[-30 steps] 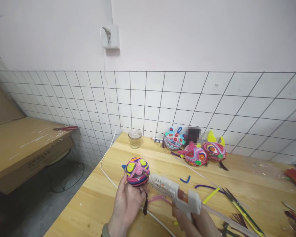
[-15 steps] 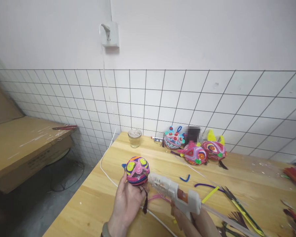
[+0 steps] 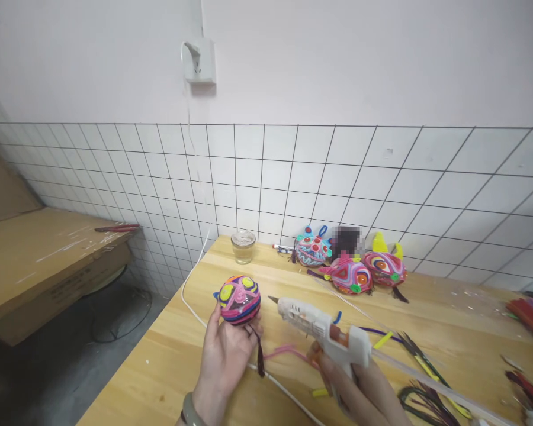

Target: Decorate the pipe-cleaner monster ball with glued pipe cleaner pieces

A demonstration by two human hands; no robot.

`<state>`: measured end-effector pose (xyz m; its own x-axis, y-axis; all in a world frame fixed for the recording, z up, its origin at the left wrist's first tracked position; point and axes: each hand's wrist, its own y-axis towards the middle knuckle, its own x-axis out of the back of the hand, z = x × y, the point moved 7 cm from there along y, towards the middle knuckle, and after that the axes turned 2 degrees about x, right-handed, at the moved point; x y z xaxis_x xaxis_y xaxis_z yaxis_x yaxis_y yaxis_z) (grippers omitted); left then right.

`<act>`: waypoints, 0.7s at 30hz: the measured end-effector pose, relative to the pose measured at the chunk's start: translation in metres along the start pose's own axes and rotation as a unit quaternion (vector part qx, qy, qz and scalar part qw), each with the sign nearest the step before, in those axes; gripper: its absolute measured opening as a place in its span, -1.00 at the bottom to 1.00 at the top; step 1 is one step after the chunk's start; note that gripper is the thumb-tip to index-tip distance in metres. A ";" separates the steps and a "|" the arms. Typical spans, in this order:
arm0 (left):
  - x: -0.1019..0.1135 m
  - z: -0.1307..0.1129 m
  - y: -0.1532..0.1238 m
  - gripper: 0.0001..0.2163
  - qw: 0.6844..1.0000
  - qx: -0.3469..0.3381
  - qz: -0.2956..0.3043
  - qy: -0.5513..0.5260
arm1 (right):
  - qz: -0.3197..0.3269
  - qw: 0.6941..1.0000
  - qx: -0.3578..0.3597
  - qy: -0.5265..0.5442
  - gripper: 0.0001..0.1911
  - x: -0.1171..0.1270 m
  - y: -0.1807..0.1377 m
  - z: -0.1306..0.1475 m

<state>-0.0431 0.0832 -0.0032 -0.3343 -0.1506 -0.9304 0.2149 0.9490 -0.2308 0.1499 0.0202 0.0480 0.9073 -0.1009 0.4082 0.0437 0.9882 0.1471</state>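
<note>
My left hand (image 3: 231, 349) holds a round ornament (image 3: 240, 300) covered in pink, yellow, blue and orange pipe cleaners, its fingers curled under and around it. A dark tassel (image 3: 260, 358) hangs from the ornament past my fingertips. My right hand (image 3: 355, 384) is wrapped round the handle of a white hot glue gun (image 3: 324, 328). The gun's dark nozzle points left at the ornament with a gap between them. A clear glue stick (image 3: 426, 377) sticks out of its back end. Pink pipe cleaners (image 3: 288, 349) lie on the table between my hands.
Several finished-looking pipe-cleaner ornaments (image 3: 349, 275) stand by the tiled wall. A glass cup (image 3: 243, 247) and a marker (image 3: 283, 249) are at the back. Scissors (image 3: 439, 376) and dark cord (image 3: 415, 402) lie right. A white cable (image 3: 282, 387) crosses the table. Cardboard (image 3: 48, 254) is left.
The glue gun has drawn back to the right, away from the ornament, so its nozzle now shows. My left hand has shifted slightly left and up with the ornament.
</note>
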 end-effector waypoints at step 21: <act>-0.011 -0.039 -0.011 -0.60 0.996 -0.075 -0.043 0.017 | 0.076 0.922 0.099 -0.367 -0.72 -0.045 0.056 -0.051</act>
<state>-0.0776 0.0855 0.0206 -0.3765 -0.2268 -0.8982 0.0461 0.9638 -0.2627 0.1327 0.0861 -0.0081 0.3671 -0.0863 0.9262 -0.2025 0.9644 0.1701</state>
